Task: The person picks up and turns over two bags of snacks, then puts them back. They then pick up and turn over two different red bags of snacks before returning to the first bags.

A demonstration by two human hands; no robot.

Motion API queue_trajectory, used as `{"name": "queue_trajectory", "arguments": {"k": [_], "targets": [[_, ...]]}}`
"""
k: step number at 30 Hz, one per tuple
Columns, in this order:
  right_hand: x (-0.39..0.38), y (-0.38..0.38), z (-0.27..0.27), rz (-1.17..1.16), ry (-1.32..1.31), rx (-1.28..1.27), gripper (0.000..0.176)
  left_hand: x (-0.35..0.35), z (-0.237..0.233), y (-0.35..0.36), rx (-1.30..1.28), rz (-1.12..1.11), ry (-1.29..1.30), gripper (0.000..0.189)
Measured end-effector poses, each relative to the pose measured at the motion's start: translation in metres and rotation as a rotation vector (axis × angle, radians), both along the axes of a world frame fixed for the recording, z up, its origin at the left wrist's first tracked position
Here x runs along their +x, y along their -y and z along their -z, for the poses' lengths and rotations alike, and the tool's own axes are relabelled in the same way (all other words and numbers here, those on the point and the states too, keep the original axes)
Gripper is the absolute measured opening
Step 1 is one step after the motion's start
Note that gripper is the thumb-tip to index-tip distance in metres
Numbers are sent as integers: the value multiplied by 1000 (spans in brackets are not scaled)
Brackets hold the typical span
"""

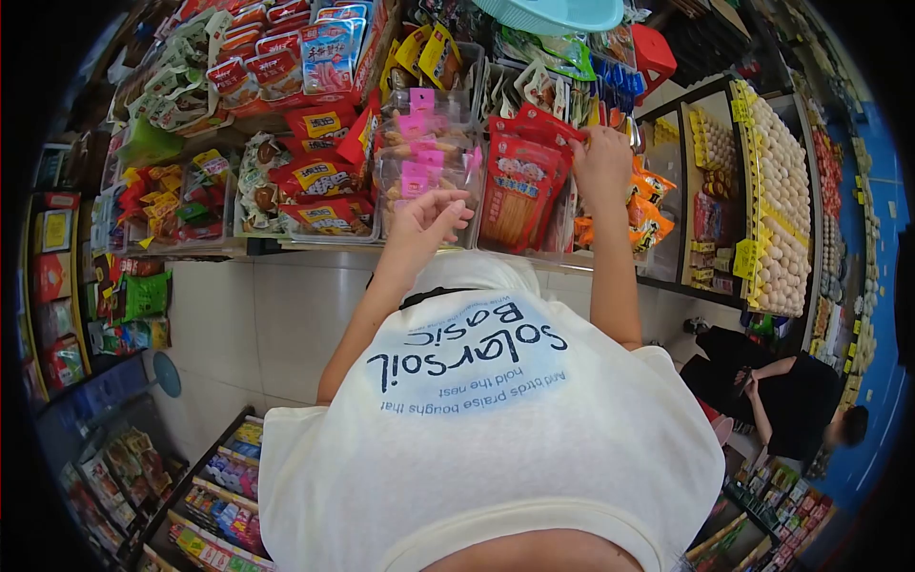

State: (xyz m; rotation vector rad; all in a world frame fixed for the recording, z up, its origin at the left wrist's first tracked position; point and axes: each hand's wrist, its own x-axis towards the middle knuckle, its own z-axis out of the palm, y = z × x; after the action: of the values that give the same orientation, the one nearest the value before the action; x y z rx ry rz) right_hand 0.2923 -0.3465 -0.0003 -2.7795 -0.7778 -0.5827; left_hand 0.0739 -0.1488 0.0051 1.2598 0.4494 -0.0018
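My left hand (431,229) hovers at the front of the bin of clear packs with pink labels (419,176). Its fingers are loosely bent and apart, holding nothing. My right hand (605,167) is over the upper right corner of a red snack packet (518,186), fingers bent down and closed at its edge; the fingertips are partly hidden. That packet leans upright in its bin, with more red packets behind it. Just right of my right wrist lie orange snack bags (650,212).
Red and yellow packs (324,181) fill the bin to the left. Egg trays (782,210) stand on a rack at the right. A light blue basket (553,13) sits at the back. A person in black (796,400) is at the lower right.
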Motion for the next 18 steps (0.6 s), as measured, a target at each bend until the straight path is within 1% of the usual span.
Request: {"name": "queue_trajectory", "arguments": {"k": [1, 2, 3, 4, 5, 7, 8, 9, 11, 13, 15, 16, 17, 18], "targets": [[6, 2, 5, -8, 4, 0, 28, -1, 0, 0, 0, -8, 4, 29], [11, 4, 11, -58, -77, 113, 29, -2, 1, 0, -2, -7, 2, 29], [12, -1, 4, -110, -156, 225, 31, -2, 1, -1, -3, -8, 3, 30], [9, -3, -8, -18, -385, 348, 23, -2, 0, -2, -3, -19, 8, 30], [11, -4, -14, -28, -384, 345, 23, -3, 0, -2, -3, -22, 6, 30], [9, -4, -27, -82, -450, 887, 17, -5, 0, -1, -6, -25, -1, 30], [6, -1, -35, -61, -409, 947, 15, -4, 0, -1, 3, -21, -10, 30], [-2, -4, -50, -60, -408, 945, 15, -4, 0, -1, 11, -14, -18, 31], [-22, -14, -79, -73, -213, 1276, 17, -2, 0, 0, 14, -6, -24, 31], [-42, -16, -104, -80, -193, 1326, 19, -2, -3, 2, 17, 4, -34, 31], [-54, -15, -110, -81, -172, 1377, 21, -1, -10, 7, 19, -62, -8, 32], [-58, -14, -111, -85, -149, 1414, 20, 1, -10, 10, 20, -55, -10, 32], [-60, -14, -110, -92, -125, 1452, 20, 4, -9, 13, 76, -131, 107, 33], [-61, -15, -105, -116, -170, 1494, 17, 6, -10, 15, 132, -209, 224, 34]]}}
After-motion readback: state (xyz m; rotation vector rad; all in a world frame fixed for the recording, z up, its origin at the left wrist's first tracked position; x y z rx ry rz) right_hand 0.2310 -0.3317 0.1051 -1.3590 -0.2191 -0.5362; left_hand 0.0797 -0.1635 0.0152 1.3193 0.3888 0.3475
